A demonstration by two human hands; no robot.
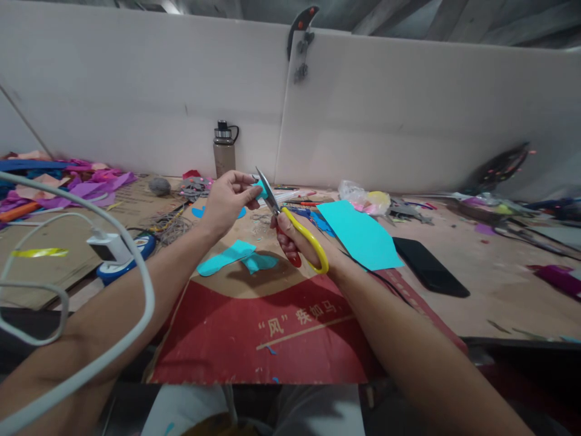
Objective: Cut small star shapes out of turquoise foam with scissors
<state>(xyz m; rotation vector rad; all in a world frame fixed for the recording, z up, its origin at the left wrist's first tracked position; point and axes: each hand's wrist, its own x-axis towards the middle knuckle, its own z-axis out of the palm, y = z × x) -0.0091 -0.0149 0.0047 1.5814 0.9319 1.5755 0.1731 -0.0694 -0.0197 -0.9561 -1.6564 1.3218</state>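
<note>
My left hand point(229, 203) pinches a small piece of turquoise paper point(261, 189) between thumb and fingers. In my right hand point(290, 236) is a pair of scissors point(308, 236) with yellow and red handles, its blades pointing up and to the left. The blades lie against the paper piece; whether they are parted on it I cannot tell. Below my hands, turquoise paper cutouts point(222, 259) rest on the cardboard. A larger turquoise paper sheet point(363, 236) lies to the right of the scissors.
Under my forearms is a red printed cardboard sheet point(272, 339). A black phone point(429, 266) lies at right. A bottle point(224, 151) stands against the white partition point(149, 91). At left are a white charger point(109, 248), its looping cable point(147, 290) and colourful paper scraps point(68, 181).
</note>
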